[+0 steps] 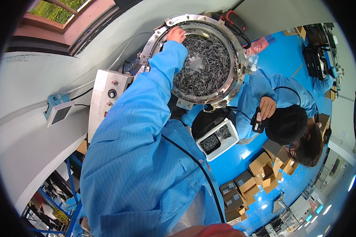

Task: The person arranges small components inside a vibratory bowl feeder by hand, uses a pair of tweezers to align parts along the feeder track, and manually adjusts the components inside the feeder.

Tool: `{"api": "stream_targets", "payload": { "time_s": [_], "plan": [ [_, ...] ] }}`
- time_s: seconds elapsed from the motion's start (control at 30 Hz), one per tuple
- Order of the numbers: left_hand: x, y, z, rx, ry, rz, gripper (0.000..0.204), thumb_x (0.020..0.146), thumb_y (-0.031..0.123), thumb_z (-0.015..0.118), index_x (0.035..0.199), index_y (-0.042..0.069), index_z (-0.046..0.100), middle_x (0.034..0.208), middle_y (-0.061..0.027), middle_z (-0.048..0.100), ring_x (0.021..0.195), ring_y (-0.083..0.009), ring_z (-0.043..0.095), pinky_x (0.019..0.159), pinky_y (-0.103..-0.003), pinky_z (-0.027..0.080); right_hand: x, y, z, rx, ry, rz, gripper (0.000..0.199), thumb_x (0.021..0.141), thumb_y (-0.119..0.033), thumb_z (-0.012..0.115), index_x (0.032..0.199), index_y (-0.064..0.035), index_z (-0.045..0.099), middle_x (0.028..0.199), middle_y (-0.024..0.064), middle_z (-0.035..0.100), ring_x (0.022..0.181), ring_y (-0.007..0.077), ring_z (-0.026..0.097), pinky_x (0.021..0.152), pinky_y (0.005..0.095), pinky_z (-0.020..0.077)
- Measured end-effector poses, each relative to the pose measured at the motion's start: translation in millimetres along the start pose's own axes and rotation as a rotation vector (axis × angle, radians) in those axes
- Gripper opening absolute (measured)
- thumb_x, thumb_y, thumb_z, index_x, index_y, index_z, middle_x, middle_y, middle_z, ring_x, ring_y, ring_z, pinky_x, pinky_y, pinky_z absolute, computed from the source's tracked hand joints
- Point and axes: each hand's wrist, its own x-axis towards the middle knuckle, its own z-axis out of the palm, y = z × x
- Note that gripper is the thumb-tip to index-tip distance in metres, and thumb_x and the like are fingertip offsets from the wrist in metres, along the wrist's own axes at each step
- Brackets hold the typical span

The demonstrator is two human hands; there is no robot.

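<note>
A large round metal bowl feeder (234,85) holds a deep heap of thin dark grey pin-like pieces (203,77), with a pale bare patch near its middle. My left arm, in a striped blue sleeve, stretches across to its upper left edge. There my left hand (176,34) rests over the rim track, fingers loosely apart; no held piece shows, though the fingertips partly hide what lies under them. Below the bowl stands a white bin (224,150) with two lots of similar dark pieces. My right hand is out of the picture.
Beside the bowl is a control box (103,93) with a knob. A co-worker in blue and a black cap (286,125) stands close at right, a hand (267,106) on a small black device (258,124). A black cable (195,162) crosses my front. Cardboard boxes (261,166) line the blue floor.
</note>
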Motion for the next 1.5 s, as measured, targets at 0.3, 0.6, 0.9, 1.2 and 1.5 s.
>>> {"api": "stream_targets", "payload": {
  "time_s": [0.3,0.6,0.9,1.2,1.5],
  "plan": [
    [3.5,17.2,9.2,0.067,-0.225,-0.051,0.035,0.085,0.007,0.044,0.119,0.002,0.044,0.109,-0.0193,0.055,0.099,-0.0295,0.056,0.077,-0.034,0.048,58.4,86.6,-3.6,-0.147,0.011,-0.012,0.034,0.079,-0.028,0.058,0.102,-0.0043,0.054,0.09,0.016,0.059,0.082,0.0284,0.055,0.073,0.0362,0.0436],
    [30.6,7.3,23.3,0.159,-0.341,-0.235,0.035,0.086,0.012,0.045,0.12,0.001,0.045,0.116,-0.0193,0.052,0.104,-0.029,0.054,0.084,-0.034,0.046,46.8,70.6,1.9,-0.16,-0.019,0.074,0.034,0.078,-0.029,0.059,0.101,-0.0042,0.054,0.088,0.0168,0.059,0.08,0.0304,0.055,0.071,0.0372,0.0439],
    [16.7,-0.2,29.7,0.219,-0.338,-0.195,0.04,0.086,0.016,0.049,0.123,0.002,0.044,0.119,-0.0153,0.051,0.105,-0.0271,0.054,0.084,-0.033,0.045,-11.1,10.4,1.3,-0.209,0.108,-0.124,0.035,0.077,-0.03,0.06,0.101,-0.005,0.055,0.086,0.0166,0.06,0.077,0.0307,0.056,0.07,0.0377,0.0441],
    [-54.5,38.2,3.3,0.89,-0.748,-0.502,0.053,0.085,0.021,0.052,0.134,0.015,0.032,0.131,-0.0143,0.04,0.107,-0.0304,0.052,0.085,-0.033,0.042,-22.9,-13.5,-5.0,-0.208,0.117,-0.088,0.036,0.077,-0.033,0.06,0.1,-0.0055,0.055,0.086,0.0161,0.06,0.077,0.0297,0.056,0.069,0.0369,0.0441],
    [-7.1,22.8,12.3,0.178,-0.412,-0.299,0.045,0.087,0.024,0.046,0.131,0.019,0.036,0.125,-0.0144,0.044,0.105,-0.0273,0.054,0.082,-0.037,0.043,-22.6,-0.5,4.1,-0.171,0.113,-0.092,0.035,0.078,-0.03,0.06,0.101,-0.0052,0.055,0.089,0.0159,0.06,0.079,0.0287,0.056,0.071,0.0363,0.0441]
  ]
}}
